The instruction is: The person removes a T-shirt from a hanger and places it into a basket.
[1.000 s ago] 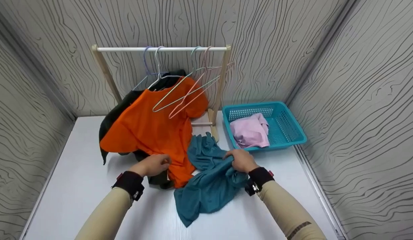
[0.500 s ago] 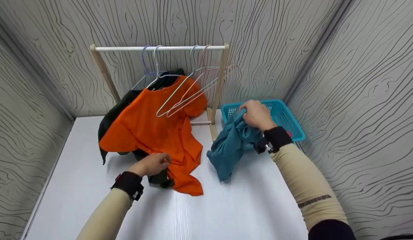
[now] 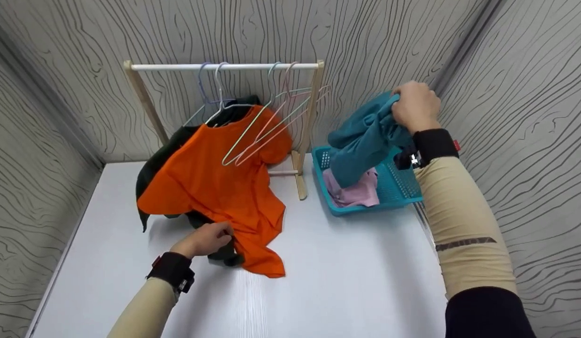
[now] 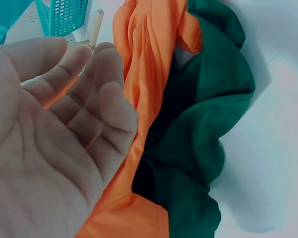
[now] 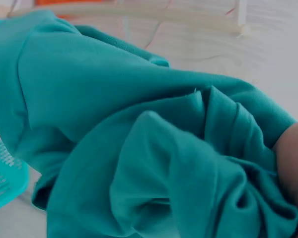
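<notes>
My right hand (image 3: 416, 107) grips a bunched teal shirt (image 3: 365, 136) and holds it up over the blue basket (image 3: 349, 211). The shirt's lower end hangs over a folded pink garment (image 3: 358, 193) in the basket. In the right wrist view the teal shirt (image 5: 109, 84) fills most of the picture, with part of the hand at the right edge. My left hand (image 3: 203, 240) holds nothing; its fingers are loosely bent beside the lower part of an orange T-shirt (image 3: 220, 173). A dark green garment (image 4: 208, 99) hangs behind the orange one, partly covered by it.
A small rack with a white rail (image 3: 168, 67) and wooden posts stands at the back. The orange and green garments hang there from hangers. A mint hanger (image 3: 246, 134) and a pink hanger (image 3: 271, 126) hang bare at its right. Patterned walls enclose the white table (image 3: 328, 281).
My right hand has lifted the teal shirt off the table and carried it right and back, over the basket. The orange shirt's hem has come into view. My left hand has barely moved.
</notes>
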`<state>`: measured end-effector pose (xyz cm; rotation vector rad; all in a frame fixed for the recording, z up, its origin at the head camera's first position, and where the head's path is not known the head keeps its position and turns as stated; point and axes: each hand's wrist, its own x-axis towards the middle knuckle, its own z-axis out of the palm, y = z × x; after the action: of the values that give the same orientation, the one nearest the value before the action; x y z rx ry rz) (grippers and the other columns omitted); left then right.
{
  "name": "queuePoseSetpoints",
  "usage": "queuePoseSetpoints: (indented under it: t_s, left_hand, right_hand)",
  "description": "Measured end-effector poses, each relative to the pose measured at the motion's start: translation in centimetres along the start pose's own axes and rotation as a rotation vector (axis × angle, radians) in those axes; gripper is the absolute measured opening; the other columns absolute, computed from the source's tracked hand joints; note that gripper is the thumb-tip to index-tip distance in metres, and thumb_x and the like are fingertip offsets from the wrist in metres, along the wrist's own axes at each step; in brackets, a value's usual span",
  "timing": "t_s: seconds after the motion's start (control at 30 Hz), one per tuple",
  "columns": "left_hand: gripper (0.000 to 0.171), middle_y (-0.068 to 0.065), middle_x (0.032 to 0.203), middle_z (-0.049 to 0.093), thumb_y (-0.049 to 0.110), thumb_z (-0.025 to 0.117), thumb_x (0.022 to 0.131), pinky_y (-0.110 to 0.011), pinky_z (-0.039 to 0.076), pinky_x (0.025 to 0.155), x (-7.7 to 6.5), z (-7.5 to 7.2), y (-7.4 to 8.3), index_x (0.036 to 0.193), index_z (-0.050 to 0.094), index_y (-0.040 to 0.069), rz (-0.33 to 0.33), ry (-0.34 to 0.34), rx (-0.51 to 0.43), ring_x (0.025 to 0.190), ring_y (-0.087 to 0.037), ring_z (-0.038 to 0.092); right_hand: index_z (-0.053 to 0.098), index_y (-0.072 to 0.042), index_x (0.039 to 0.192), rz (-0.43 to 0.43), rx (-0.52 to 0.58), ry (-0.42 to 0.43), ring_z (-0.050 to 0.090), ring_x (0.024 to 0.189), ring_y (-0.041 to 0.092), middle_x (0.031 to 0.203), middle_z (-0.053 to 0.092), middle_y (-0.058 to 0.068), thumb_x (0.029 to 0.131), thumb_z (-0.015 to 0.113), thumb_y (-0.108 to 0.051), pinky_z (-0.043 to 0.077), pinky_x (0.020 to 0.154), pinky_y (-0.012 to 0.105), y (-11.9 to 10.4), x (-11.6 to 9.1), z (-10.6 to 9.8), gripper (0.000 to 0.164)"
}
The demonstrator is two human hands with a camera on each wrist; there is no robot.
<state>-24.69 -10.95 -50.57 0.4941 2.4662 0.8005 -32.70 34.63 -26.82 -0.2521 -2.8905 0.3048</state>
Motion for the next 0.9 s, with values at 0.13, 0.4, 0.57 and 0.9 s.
queuePoseSetpoints:
  t_s: [0.13, 0.4, 0.57, 0.9]
  left_hand:
    - [0.012, -0.003, 0.097, 0.062, 0.016, 0.056, 0.097, -0.041, 0.048, 0.085, 0.0, 0.1, -0.2, 0.107, 0.062, 0.015, -0.020, 0.008, -0.016, 0.088, -0.018, 0.054]
    - [0.009, -0.002, 0.095, 0.061, 0.015, 0.057, 0.097, -0.041, 0.047, 0.083, 0.0, 1.1, -0.3, 0.104, 0.063, 0.015, -0.033, 0.013, -0.037, 0.086, -0.018, 0.054]
    - [0.008, -0.002, 0.094, 0.061, 0.015, 0.057, 0.097, -0.040, 0.046, 0.082, -0.3, 1.3, -0.5, 0.102, 0.062, 0.014, -0.010, 0.005, -0.029, 0.086, -0.018, 0.053]
    - [0.016, -0.005, 0.103, 0.063, 0.017, 0.053, 0.099, -0.043, 0.048, 0.086, 0.5, -2.1, 0.9, 0.111, 0.062, 0.013, -0.017, 0.024, 0.040, 0.090, -0.020, 0.055]
  right_hand:
    - [0.061, -0.002, 0.127, 0.032, 0.025, -0.051, 0.059, 0.091, 0.039, 0.126, 0.059, 0.027, 0.095, 0.042, -0.005, 0.047, 0.071, 0.046, 1.4, 0.4, 4.7, 0.038]
    - [0.042, -0.003, 0.143, -0.013, 0.309, -0.247, 0.034, 0.134, 0.047, 0.149, 0.027, 0.029, 0.088, 0.048, -0.003, 0.036, 0.104, 0.062, 4.4, -1.9, 18.5, 0.054]
    - [0.037, -0.004, 0.147, 0.008, 0.289, -0.437, 0.030, 0.140, 0.046, 0.152, 0.028, 0.028, 0.094, 0.047, -0.003, 0.030, 0.111, 0.060, 5.3, -4.4, 23.1, 0.054]
    - [0.048, -0.001, 0.139, -0.101, 0.292, -0.502, 0.043, 0.133, 0.041, 0.142, 0.046, 0.024, 0.096, 0.046, -0.005, 0.035, 0.109, 0.057, 5.1, -5.7, 23.9, 0.043]
